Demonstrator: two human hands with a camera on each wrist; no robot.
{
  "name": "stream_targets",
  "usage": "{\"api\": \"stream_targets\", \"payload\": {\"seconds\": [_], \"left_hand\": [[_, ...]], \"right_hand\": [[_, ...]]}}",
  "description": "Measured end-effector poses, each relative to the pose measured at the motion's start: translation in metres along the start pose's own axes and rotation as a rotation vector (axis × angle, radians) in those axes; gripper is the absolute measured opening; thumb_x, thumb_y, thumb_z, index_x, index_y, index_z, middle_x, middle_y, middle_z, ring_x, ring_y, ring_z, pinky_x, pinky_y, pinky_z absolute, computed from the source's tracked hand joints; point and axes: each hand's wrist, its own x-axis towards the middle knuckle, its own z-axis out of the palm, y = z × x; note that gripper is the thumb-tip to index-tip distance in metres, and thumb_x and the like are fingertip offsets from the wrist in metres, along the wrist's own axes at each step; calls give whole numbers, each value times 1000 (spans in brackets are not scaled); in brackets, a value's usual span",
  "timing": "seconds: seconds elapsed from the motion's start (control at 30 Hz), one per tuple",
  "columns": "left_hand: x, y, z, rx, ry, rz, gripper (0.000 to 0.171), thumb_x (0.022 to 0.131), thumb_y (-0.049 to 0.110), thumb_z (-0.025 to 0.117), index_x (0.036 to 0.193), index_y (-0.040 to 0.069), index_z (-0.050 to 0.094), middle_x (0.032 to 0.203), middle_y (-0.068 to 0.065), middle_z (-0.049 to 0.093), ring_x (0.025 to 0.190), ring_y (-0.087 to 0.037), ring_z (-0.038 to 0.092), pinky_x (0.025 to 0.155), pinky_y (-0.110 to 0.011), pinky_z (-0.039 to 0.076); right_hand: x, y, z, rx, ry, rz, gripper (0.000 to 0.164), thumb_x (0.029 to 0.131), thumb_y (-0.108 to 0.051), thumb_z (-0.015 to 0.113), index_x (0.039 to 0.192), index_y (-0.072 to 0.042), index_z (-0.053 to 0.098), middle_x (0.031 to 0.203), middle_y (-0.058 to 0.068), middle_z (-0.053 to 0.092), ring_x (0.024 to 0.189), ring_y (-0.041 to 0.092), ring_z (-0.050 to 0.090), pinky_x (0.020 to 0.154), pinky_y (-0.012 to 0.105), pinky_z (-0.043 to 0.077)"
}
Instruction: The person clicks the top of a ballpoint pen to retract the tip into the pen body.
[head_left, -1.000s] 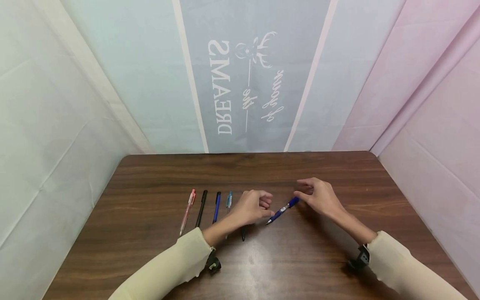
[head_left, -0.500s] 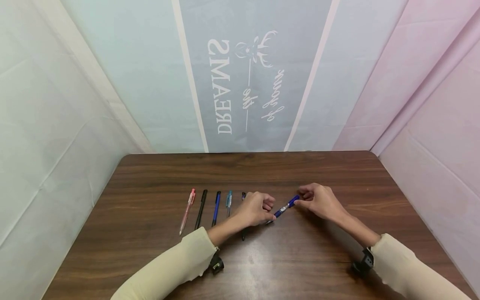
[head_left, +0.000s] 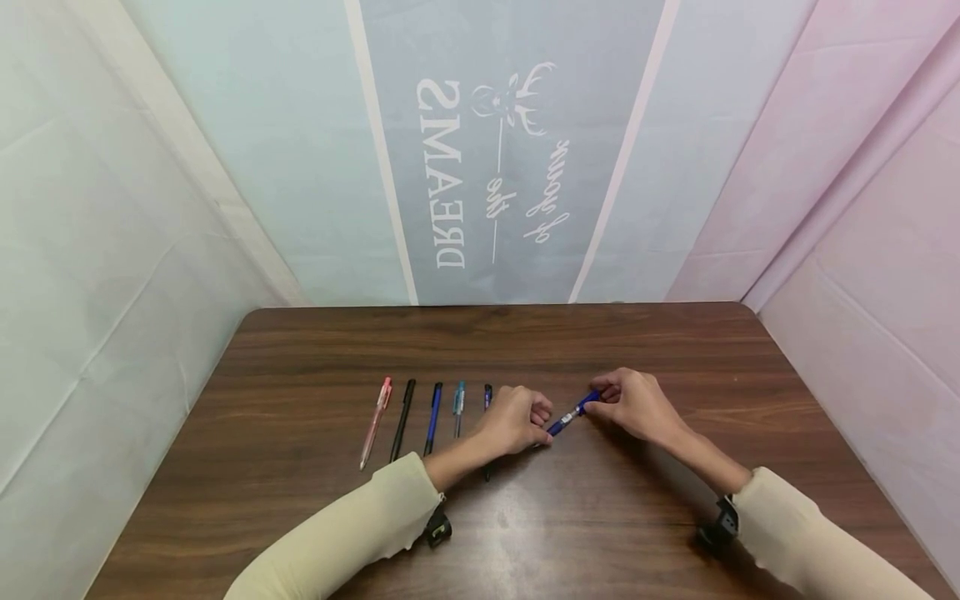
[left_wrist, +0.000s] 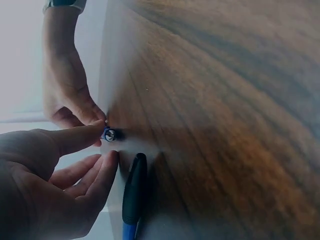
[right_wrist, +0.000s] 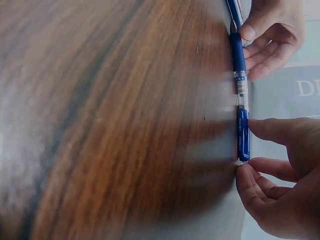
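Note:
A blue retractable ballpoint pen with a clear middle lies at a slant between the two hands, close over the wooden tabletop. My right hand holds its clip end, thumb on the side and fingertips at the end, as the right wrist view shows. At the other end the thumb of my left hand touches the pen near its metal tip. In the left wrist view a gap separates that tip from the left fingers. Just behind the left hand lies a dark pen, partly covered by it.
Left of the hands, a pink pen, a black pen, a blue pen and a light-blue clear pen lie side by side. The brown table meets a printed curtain at its far edge.
The right fingers have closed in around the pen's clip end. My left hand has shifted slightly right, its thumb now over the pen's tip, uncovering the top of the dark pen.

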Motion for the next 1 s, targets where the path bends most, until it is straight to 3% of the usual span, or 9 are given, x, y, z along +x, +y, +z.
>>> {"api": "stream_targets", "payload": {"seconds": [0.3, 0.57, 0.77, 1.0], "left_hand": [[0, 1, 1, -11, -15, 0, 31, 79, -4, 91, 108, -2, 78, 92, -5, 79, 77, -4, 71, 71, -10, 56], [0, 1, 3, -30, -35, -5, 26, 80, -7, 89, 104, -1, 80, 88, -4, 78, 73, -2, 70, 69, -10, 56], [1, 0, 3, -38, -39, 10, 24, 80, -8, 89, 102, -2, 80, 87, -6, 79, 73, -4, 71, 68, -10, 56], [3, -3, 3, -72, -36, -2, 26, 77, -8, 90, 101, -4, 80, 88, -8, 80, 73, -7, 73, 67, -12, 58]], "right_hand": [[3, 0, 1, 30, -7, 10, 28, 88, -7, 86, 111, 6, 77, 101, 16, 78, 87, 24, 75, 74, 32, 65], [7, 1, -2, 110, -34, 69, 25, 89, -5, 85, 111, 3, 78, 98, 12, 79, 87, 21, 75, 67, 22, 61], [10, 0, 0, 168, -6, 100, 26, 89, -7, 85, 114, 0, 78, 100, 11, 79, 90, 21, 76, 68, 19, 57], [19, -6, 3, 365, -8, 147, 33, 91, -4, 83, 122, 6, 74, 101, 17, 78, 89, 16, 74, 70, 18, 59]]}}
